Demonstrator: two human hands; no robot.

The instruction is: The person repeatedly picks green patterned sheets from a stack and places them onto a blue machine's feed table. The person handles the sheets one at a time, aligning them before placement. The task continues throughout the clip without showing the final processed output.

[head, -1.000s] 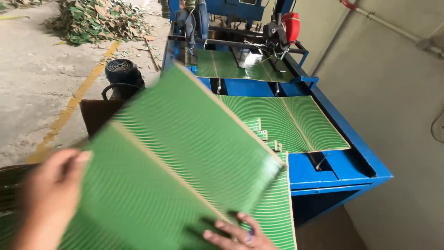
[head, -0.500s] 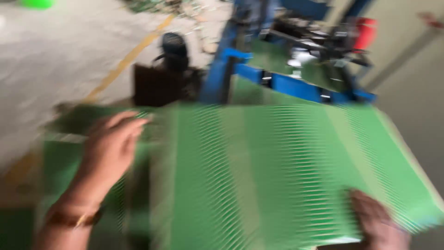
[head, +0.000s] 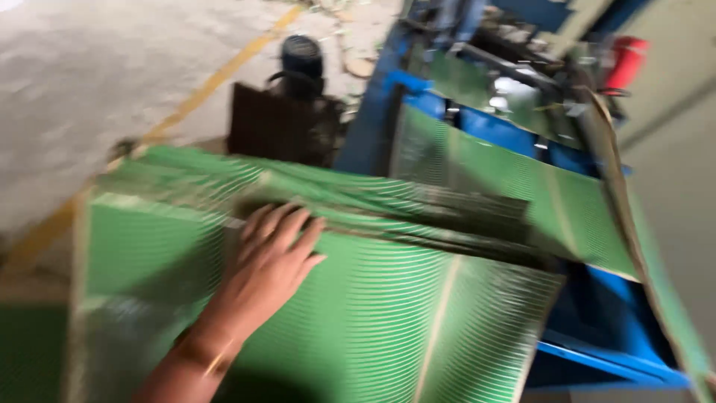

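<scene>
My left hand [head: 272, 261] lies flat, fingers apart, on the top of a stack of green sheets with pale thin stripes [head: 388, 321]. The stack fills the lower half of the head view and its far edges are fanned out just beyond my fingers. A thin bracelet shows on that wrist. More green striped sheets [head: 507, 179] lie on the blue machine table [head: 597, 358] behind the stack. Another sheet [head: 641, 246] stands tilted on edge along the right side. My right hand is out of view. The picture is blurred by motion.
A black motor [head: 300, 56] sits on a dark brown box [head: 276, 127] beyond the stack, on the concrete floor. A yellow line [head: 216, 82] runs across the floor. A red part [head: 626, 60] stands at the machine's far right. A pale wall is on the right.
The sheet carried in both hands has come down onto the stack. My left hand now rests flat on top, and my right hand has left the view.
</scene>
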